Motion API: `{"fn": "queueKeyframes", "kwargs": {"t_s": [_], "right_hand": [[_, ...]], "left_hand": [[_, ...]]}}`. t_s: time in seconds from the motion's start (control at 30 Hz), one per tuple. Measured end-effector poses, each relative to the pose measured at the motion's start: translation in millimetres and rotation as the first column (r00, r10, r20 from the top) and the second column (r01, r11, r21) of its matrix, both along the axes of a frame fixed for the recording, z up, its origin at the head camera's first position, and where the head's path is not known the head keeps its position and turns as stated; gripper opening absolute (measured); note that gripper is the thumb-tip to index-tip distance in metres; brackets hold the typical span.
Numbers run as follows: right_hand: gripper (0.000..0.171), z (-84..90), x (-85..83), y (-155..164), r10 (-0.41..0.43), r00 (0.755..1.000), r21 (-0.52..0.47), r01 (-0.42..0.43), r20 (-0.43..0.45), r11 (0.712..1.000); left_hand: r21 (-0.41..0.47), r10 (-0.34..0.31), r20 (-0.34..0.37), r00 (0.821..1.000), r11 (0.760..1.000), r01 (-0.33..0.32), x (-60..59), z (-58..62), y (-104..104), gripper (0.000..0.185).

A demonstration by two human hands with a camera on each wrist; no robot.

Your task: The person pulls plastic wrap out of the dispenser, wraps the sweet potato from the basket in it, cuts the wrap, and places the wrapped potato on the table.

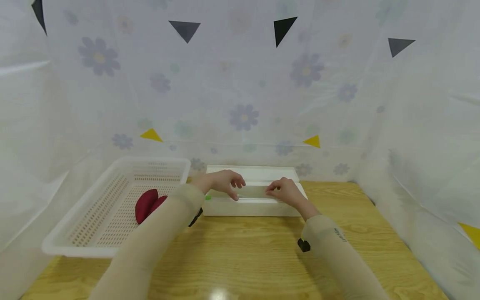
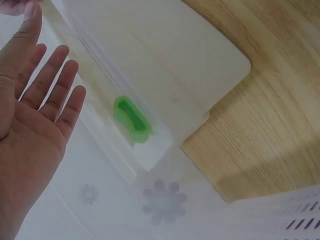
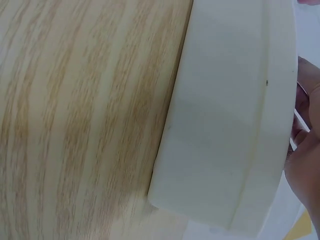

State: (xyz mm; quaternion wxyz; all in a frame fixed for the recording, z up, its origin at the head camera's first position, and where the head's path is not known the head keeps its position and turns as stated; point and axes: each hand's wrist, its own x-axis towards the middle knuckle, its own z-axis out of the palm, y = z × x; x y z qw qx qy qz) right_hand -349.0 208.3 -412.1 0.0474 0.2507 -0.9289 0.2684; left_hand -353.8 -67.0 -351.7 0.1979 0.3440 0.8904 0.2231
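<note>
Fingers of the left hand (image 1: 222,181) curl down loosely over the white tray (image 1: 253,206) at the far edge of the tabletop (image 1: 255,254); the tips seem to reach a long clear item lying inside, but the head view is too small to show whether they pinch it. The right hand (image 1: 286,191) sits opposite, fingers bent toward the same clear strip, its grip hidden by its own knuckles. A green dot at the tray's left end is the green cap (image 1: 208,197). Left of the tray stands a white basket (image 1: 90,246) with a dark red cloth (image 1: 148,205) inside, partly covered by the left forearm.

The left wrist view shows the left hand (image 2: 32,115) with fingers straight and spread, holding nothing. The green cap (image 2: 131,119) lies near them in the tray's groove, on a faint clear shape that is hard to make out.

The right wrist view shows the tray's outer wall (image 3: 225,125) on the wood; only a cropped sliver of the right hand (image 3: 305,145) appears at the frame edge, with a thin clear strip crossing its fingers, the hold unclear.
</note>
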Motion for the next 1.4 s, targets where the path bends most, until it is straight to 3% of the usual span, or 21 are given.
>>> {"fn": "queueKeyframes", "kwargs": {"t_s": [0.2, 0.5, 0.8, 1.03, 1.23, 1.4], "right_hand": [[0.011, 2.2, 1.1, -0.4, -0.004, 1.000, 0.008, 0.004, 0.014, 1.000], [0.014, 2.6, 3.5, 0.5, -0.006, 0.999, -0.004, 0.006, 0.034, 1.000], [0.016, 3.3, 1.2, 4.7, -0.004, 0.999, -0.016, 0.005, 0.053, 1.000], [0.018, 5.8, 2.0, 5.1, 0.001, 0.999, -0.023, 0.000, 0.047, 1.000], [0.018, 6.7, 2.5, 3.5, -0.006, 0.998, -0.038, 0.008, 0.058, 0.999], [0.018, 5.3, 0.2, 1.4, -0.005, 0.998, -0.042, 0.008, 0.064, 0.999]], "left_hand": [[0.010, 0.040, -0.057, 0.998, 0.999, -0.039, 0.0, -7.4, 14.6, 0.048], [-0.030, 0.044, -0.161, 0.986, 0.998, -0.049, -1.1, -18.7, 22.5, 0.023], [-0.054, 0.081, -0.176, 0.981, 0.994, -0.092, -4.1, -19.6, 17.3, 0.004], [-0.049, 0.097, -0.233, 0.968, 0.993, -0.111, 0.1, -15.3, 24.6, 0.007], [-0.050, 0.138, -0.231, 0.963, 0.987, -0.153, 5.4, -17.3, 43.3, 0.018], [-0.106, 0.203, -0.290, 0.935, 0.964, -0.242, 10.2, -20.7, 49.1, 0.018]]}}
